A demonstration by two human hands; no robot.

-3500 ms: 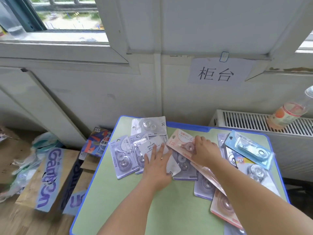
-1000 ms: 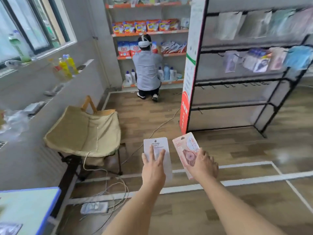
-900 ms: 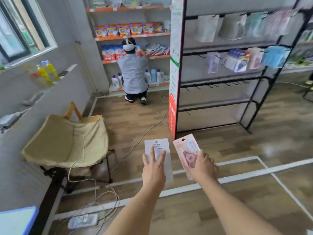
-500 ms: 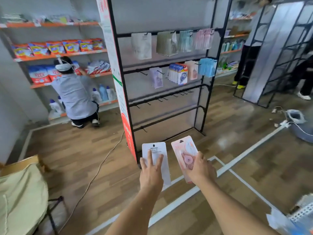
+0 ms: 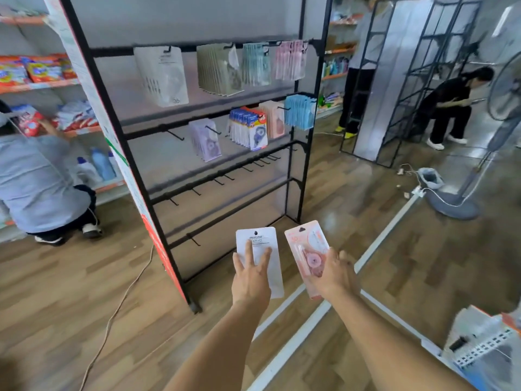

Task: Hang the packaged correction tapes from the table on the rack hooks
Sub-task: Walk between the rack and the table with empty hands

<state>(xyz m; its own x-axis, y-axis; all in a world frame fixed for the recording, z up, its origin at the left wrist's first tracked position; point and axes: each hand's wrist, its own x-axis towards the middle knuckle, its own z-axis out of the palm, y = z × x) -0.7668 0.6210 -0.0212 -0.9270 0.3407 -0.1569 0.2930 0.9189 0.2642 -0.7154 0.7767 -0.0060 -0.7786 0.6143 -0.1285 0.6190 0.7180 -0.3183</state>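
Note:
My left hand holds a white correction tape pack upright, its back toward me, fingers spread over the card. In my right hand is a pink correction tape pack, gripped at its lower part with the front facing me. Both packs hang in the air ahead of a black rack. The rack's upper two rails carry hung packs. Bare hooks line the third rail, and another bare hook sticks out of the lowest rail.
A person crouches at left by orange shelves with bags and bottles. A cable runs across the wooden floor. Two more people are at the far right beside another black frame. A standing fan is at the right.
I picked the two packs up from the table, turned away from it, and the rack has come closer and more central. Both hands keep the same hold.

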